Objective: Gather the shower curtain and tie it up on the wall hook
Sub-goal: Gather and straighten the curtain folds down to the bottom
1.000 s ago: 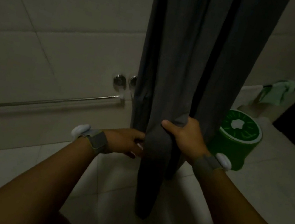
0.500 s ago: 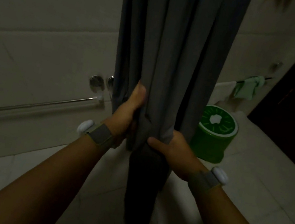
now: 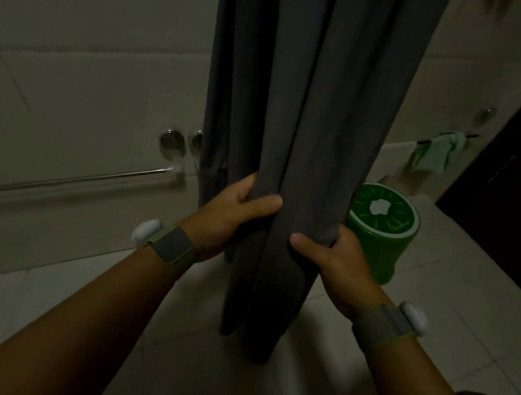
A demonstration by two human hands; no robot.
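Presently the gathering step appears largely done and the tying step not begun: the grey shower curtain (image 3: pixel 306 108) hangs in one narrow bunch of vertical folds at centre frame, its hem clear of the floor, and no tie, loop or wall hook for it can be identified in this dim view, so the fastening point remains unconfirmed. Working left to right: a chrome towel rail (image 3: pixel 56 180) runs along the tiled wall at the left, ending just beside the curtain's left edge, with two round chrome wall fittings (image 3: pixel 171 141) directly above its end, the second partly hidden behind the fabric; whether either serves as the hook cannot be told. The left hand (image 3: pixel 235 213) grips the left side of the bunch, thumb across the front and fingers curled behind. The right hand (image 3: pixel 328 258) grips the right side slightly lower, thumb pressed to the front, fingers wrapped out of sight. Both wrists carry banded white sensor units. Right of the curtain, near it on the floor, stands a green lidded bucket (image 3: pixel 381 232); further right a green cloth (image 3: pixel 436 151) hangs from a short rail. In my judgement, remaining work is lifting the bunch, locating the hook and securing it; the bucket sits close enough to snag the hem.
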